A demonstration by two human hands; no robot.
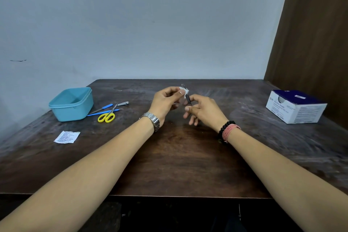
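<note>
Above the middle of the dark wooden table, my left hand pinches a small white swab between thumb and fingers. The swab is wrapped round the upper part of a thin dark metal tool, which looks like tweezers. My right hand pinches the lower end of that tool with thumb and forefinger, its other fingers hanging loose. A metal watch sits on my left wrist, and beads and a pink band on my right.
At the left stand a light blue tub, yellow-handled scissors, two blue-handled tools and a nail clipper. A torn white wrapper lies nearer me. A white and navy swab box sits at the right.
</note>
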